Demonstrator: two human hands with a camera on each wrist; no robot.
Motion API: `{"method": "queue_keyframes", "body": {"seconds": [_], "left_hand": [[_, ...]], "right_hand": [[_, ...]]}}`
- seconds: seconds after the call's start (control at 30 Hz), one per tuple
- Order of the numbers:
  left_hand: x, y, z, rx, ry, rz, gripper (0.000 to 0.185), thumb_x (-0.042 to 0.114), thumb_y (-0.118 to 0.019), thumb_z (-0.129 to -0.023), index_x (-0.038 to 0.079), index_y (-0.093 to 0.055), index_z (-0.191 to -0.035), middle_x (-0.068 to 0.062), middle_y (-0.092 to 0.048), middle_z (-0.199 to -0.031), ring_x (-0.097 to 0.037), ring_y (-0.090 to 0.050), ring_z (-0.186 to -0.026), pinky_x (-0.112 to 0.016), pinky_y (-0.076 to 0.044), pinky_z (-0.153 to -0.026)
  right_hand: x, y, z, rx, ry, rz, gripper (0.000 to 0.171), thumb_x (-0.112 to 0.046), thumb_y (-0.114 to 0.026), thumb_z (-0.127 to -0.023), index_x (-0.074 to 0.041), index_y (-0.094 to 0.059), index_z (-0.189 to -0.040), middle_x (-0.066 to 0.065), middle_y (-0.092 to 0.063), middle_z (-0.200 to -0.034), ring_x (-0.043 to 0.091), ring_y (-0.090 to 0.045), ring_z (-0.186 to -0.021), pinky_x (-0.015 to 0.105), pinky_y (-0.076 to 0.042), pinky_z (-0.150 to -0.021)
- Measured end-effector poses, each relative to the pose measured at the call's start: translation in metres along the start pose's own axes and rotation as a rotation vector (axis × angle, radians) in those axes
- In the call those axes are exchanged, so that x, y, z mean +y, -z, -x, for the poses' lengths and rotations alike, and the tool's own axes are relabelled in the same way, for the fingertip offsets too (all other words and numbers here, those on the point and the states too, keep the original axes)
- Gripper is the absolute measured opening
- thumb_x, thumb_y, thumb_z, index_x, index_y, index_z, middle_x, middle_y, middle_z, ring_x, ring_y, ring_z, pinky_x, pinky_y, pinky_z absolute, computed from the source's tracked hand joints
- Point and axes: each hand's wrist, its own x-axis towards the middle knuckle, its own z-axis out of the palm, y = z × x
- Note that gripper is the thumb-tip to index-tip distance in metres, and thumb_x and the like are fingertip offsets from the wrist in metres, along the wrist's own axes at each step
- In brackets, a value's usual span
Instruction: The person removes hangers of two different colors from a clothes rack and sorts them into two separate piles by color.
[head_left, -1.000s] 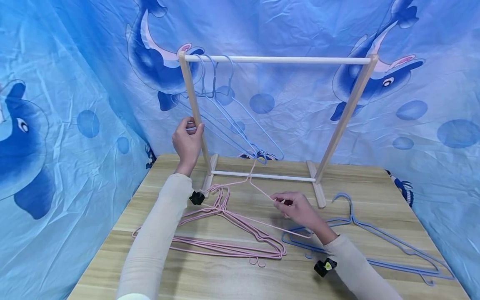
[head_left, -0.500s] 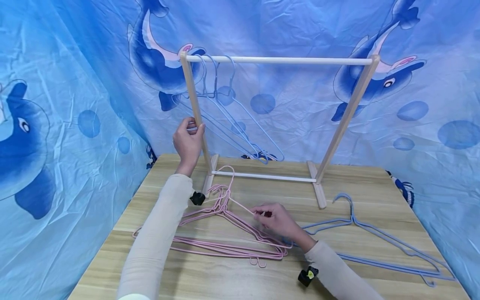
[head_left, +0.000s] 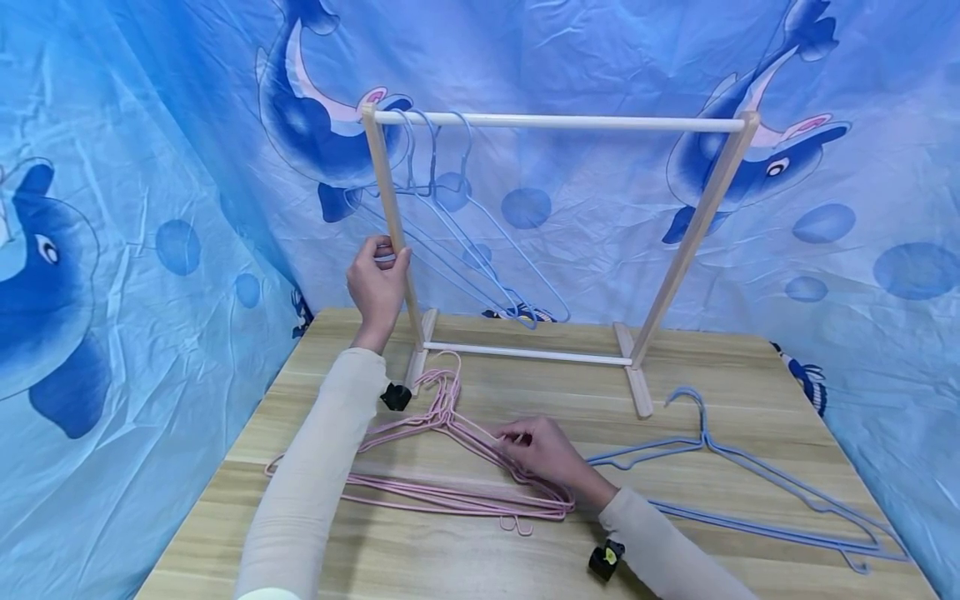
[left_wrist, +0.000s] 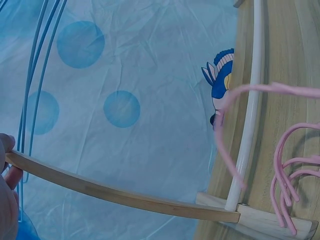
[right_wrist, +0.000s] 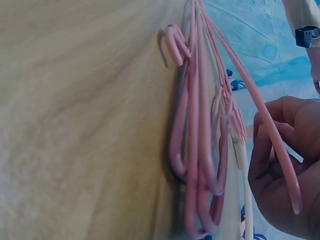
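Observation:
A wooden garment rack with a white top bar (head_left: 570, 122) stands at the back of the table. My left hand (head_left: 377, 287) grips its left upright (head_left: 388, 196), fingers and thumb around the wood. In the left wrist view, only part of this hand (left_wrist: 7, 190) shows, at the left edge. Low over the pile of pink hangers (right_wrist: 193, 150), my right hand (head_left: 543, 452) pinches one pink hanger (right_wrist: 270, 125) by its sloping shoulder. That hanger's hook (head_left: 448, 352) points toward the rack, close over the other hooks.
Three blue hangers (head_left: 432, 154) hang near the left end of the top bar. Several blue hangers (head_left: 703, 435) lie on the table (head_left: 757, 375) at the right. A lower white rod (head_left: 525, 352) joins the rack's feet. Blue dolphin-print cloth (head_left: 600, 217) surrounds the table.
My right hand has brought the pink hanger down and left from in front of the rack to the pink pile. My left hand has stayed on the upright.

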Motion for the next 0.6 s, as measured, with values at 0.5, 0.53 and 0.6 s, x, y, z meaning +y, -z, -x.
{"method": "queue_keyframes", "body": {"seconds": [0.5, 0.53, 0.6], "left_hand": [[0.0026, 0.0009, 0.0003, 0.018, 0.001, 0.01, 0.025, 0.024, -0.079, -0.091, 0.003, -0.072, -0.104, -0.012, -0.077, -0.102, -0.026, -0.076, -0.086, -0.037, -0.062, -0.081], [0.0029, 0.0011, 0.0003, 0.019, 0.003, 0.011, 0.025, 0.024, -0.08, -0.091, 0.003, -0.073, -0.103, -0.012, -0.077, -0.102, -0.026, -0.076, -0.085, -0.038, -0.062, -0.081], [0.003, 0.0013, 0.0004, 0.022, 0.006, 0.011, 0.025, 0.024, -0.08, -0.091, 0.003, -0.073, -0.102, -0.013, -0.077, -0.101, -0.026, -0.076, -0.085, -0.038, -0.062, -0.081]], "right_hand": [[0.0016, -0.007, 0.0007, -0.023, -0.044, -0.001, 0.016, -0.008, -0.077, -0.089, -0.009, -0.08, -0.104, -0.008, -0.072, -0.079, 0.004, -0.063, -0.065, 0.02, -0.055, -0.06], [0.0017, -0.0073, 0.0008, -0.027, -0.043, 0.002, 0.015, -0.008, -0.078, -0.089, -0.008, -0.08, -0.104, -0.007, -0.071, -0.079, 0.004, -0.063, -0.065, 0.02, -0.054, -0.059], [0.0027, -0.008, 0.0008, -0.037, -0.044, 0.009, 0.014, -0.008, -0.079, -0.088, -0.008, -0.081, -0.102, -0.007, -0.07, -0.078, 0.004, -0.061, -0.065, 0.02, -0.054, -0.058]]}}
